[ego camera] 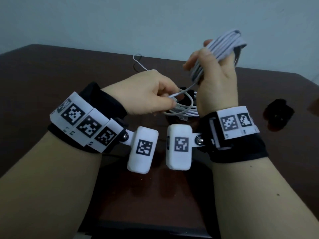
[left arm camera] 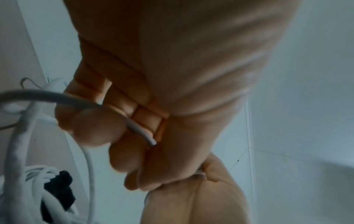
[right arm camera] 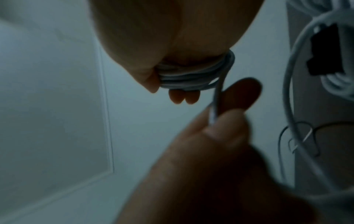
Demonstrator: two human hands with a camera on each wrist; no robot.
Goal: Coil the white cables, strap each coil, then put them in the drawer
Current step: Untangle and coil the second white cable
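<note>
My right hand point(ego camera: 203, 57) is raised above the table and grips a coil of white cable point(ego camera: 224, 47) wound round its fingers; the same coil point(right arm camera: 191, 78) shows under the palm in the right wrist view. A free length of that cable point(ego camera: 188, 88) runs down to my left hand point(ego camera: 165, 99), which pinches it near its end point(left arm camera: 134, 125) between thumb and fingers. Below both hands a second white coil point(ego camera: 183, 109) lies on the table, bound with a black strap point(right arm camera: 323, 51).
The dark brown table point(ego camera: 69, 75) reaches back to a pale wall. A thin white cable point(ego camera: 139, 64) lies loose at the far middle. A black strap point(ego camera: 278, 116) rests at the right. A lower reddish-brown surface point(ego camera: 146, 195) shows between my forearms.
</note>
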